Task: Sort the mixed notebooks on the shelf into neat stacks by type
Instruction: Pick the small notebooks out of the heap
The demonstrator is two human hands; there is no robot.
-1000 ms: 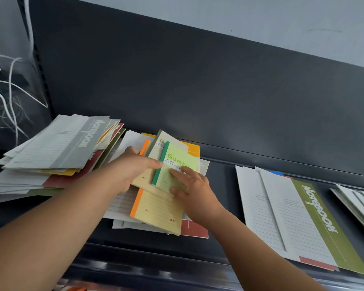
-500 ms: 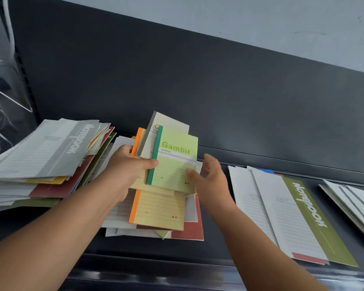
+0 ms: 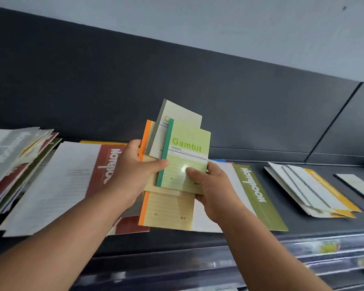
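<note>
So, at 9 o'clock a slumped pile (image 3: pixel 15 164) of thin glossy notebooks sits on the dark matte shelf (image 3: pixel 303 227), with a flat red-banded notebook (image 3: pixel 105 171) beside it. Dead centre, a fanned bunch (image 3: pixel 172 164) of small rectangular pads is held up: grey pad (image 3: pixel 177 116) at 12, Gambit pad (image 3: pixel 187 160) in front, orange-spined pad (image 3: pixel 168 211) at 6. The left hand (image 3: pixel 132 175) grips the bunch's left edge, and the right hand (image 3: pixel 210 185) pinches the Gambit pad's lower right corner. An olive notebook (image 3: pixel 254 196) and a yellow stack (image 3: pixel 315 192) lie at 3.
</note>
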